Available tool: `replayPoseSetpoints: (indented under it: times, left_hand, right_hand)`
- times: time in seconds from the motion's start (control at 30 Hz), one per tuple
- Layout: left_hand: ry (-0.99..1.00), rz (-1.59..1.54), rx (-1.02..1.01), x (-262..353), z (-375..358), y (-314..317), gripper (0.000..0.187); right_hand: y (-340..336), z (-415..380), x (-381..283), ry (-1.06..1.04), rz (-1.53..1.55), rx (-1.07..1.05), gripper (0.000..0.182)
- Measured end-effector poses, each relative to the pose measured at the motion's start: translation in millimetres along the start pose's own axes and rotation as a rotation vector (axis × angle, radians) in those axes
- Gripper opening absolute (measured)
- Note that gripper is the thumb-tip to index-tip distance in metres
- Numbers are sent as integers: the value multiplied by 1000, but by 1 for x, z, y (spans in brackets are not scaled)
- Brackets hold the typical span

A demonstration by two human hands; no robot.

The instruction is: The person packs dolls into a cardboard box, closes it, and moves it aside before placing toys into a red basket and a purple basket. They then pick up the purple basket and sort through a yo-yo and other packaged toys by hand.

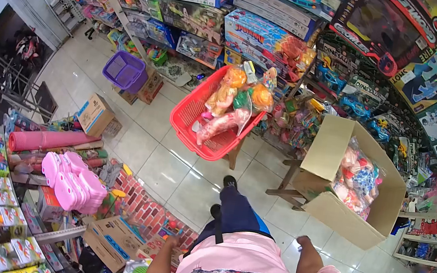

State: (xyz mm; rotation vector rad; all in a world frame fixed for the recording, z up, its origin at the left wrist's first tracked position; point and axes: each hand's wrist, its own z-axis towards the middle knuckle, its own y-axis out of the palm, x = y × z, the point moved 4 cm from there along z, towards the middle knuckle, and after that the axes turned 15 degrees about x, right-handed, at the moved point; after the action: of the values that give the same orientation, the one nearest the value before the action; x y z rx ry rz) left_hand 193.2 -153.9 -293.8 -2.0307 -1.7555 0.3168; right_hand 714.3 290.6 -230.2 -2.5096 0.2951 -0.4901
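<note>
the red basket (180, 119) sits at the upper middle of the frame, tilted to the view, on a wooden stand (234, 156) that shows in part below it. inside are bagged dolls (225, 94) with orange hair (one bundle, at the right, shows something green), heaped toward the basket's upper side, with a pink piece lying lower down.

at the right of the frame an open carton (326, 148), flaps spread, holds more plastic-wrapped dolls (357, 178) in pink and blue (too jumbled to count).

the left hand (173, 241) is at the lower middle, left of the pink shirt (231, 270), nearest the brick-patterned sheet (143, 199) and a closed cardboard box (113, 243); whether it touches either i cannot tell. the right hand (303, 242) hangs over the tiled floor (168, 166), below the open carton and apart from it. nothing shows in either hand, though the fingers are too small to say whether they are open or curled.

pink plastic cases (74, 182) are stacked at the left (they look glossy), below a pink roll (52, 140). a purple basket (126, 71) stands at the upper left, beside brown boxes (150, 87). shelves of boxed toys (262, 40) curve across the top.
</note>
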Motion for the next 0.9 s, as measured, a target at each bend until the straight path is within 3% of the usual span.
replayPoseSetpoints:
  times: [0.03,0.07,0.1,0.13,0.17,0.23,0.27,0.3,0.37,0.4,0.43,0.47,0.53,0.6,0.67,0.7,0.77,0.8,0.83,0.87,0.9]
  left_hand:
    - [591,392,230,18,-20,-37,42]
    - [603,398,232,22,-21,-54,42]
    - [256,13,314,19,-11,-80,44]
    - [-98,-369,378,12,-7,-101,47]
    - [-108,-491,488,35,-15,-138,48]
    - [-49,-600,748,64,3,-206,50]
    - [25,-584,898,75,20,-239,51]
    - [95,-570,939,87,36,-264,48]
    - [271,-587,1037,169,5,-342,41]
    - [381,-620,1092,215,-21,-374,35]
    - [528,-641,1097,253,-23,-399,31]
    - [671,-662,1092,285,-26,-417,26]
    - [850,-736,836,355,-38,-442,23]
    - [1019,-554,762,413,-39,-448,22]
    - [1178,-496,650,476,-52,-445,21]
    - [1206,-462,600,498,-44,-440,23]
    - [1252,-422,519,537,-24,-430,26]
    - [1244,-248,598,553,-14,-424,33]
    - [1232,-74,674,566,-5,-419,41]
    - [1246,-67,641,580,5,-411,41]
    - [1243,-35,674,592,14,-404,50]
  right_hand:
    - [12,21,19,51,-20,32,43]
    - [27,52,30,-121,-177,29,43]
    - [26,47,17,-116,-162,33,43]
    - [26,33,6,32,-12,-5,45]
    - [25,16,-12,175,139,-44,47]
    - [29,1,-72,81,296,-181,61]
    - [19,-16,-112,-31,353,-129,62]
    - [1,-29,-161,-266,214,31,65]
    - [-6,-22,-258,-509,299,348,57]
    - [-50,-83,-299,-503,714,666,50]
    - [-91,-133,-335,-514,1004,818,38]
    - [-133,-190,-363,-532,1039,934,28]
    - [-181,-273,-409,-747,1162,961,26]
    - [-191,-310,-449,-1048,1161,820,34]
    - [-183,-324,-493,-833,981,333,45]
    - [-169,-321,-512,-812,987,339,45]
    - [-127,-289,-543,-370,923,292,64]
    - [-123,-290,-554,-339,936,300,64]
    - [-119,-292,-562,-280,995,324,79]
    - [-110,-288,-568,-219,1048,349,96]
    - [-99,-279,-578,-186,1051,355,96]
